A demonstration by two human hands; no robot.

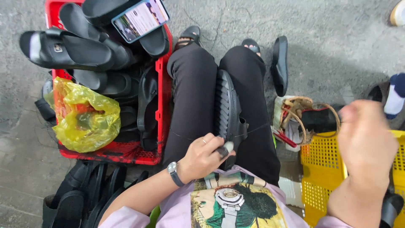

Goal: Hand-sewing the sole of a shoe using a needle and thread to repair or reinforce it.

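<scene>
Black rubber sandal lies wedged between the seated person's knees, sole ridges up, so the legs steady it while the left hand pins its near end, grip pinching the sandal's edge with a capped thumb; a thin thread runs taut from there toward the raised, blurred right hand, whose grip I cannot tell. Just left, a red crate heaped with sandals carries a phone and a yellow bag; a yellow basket crowds the right elbow

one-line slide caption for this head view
Left hand pinches a black sandal on the lap; right hand raised beside it.
</scene>
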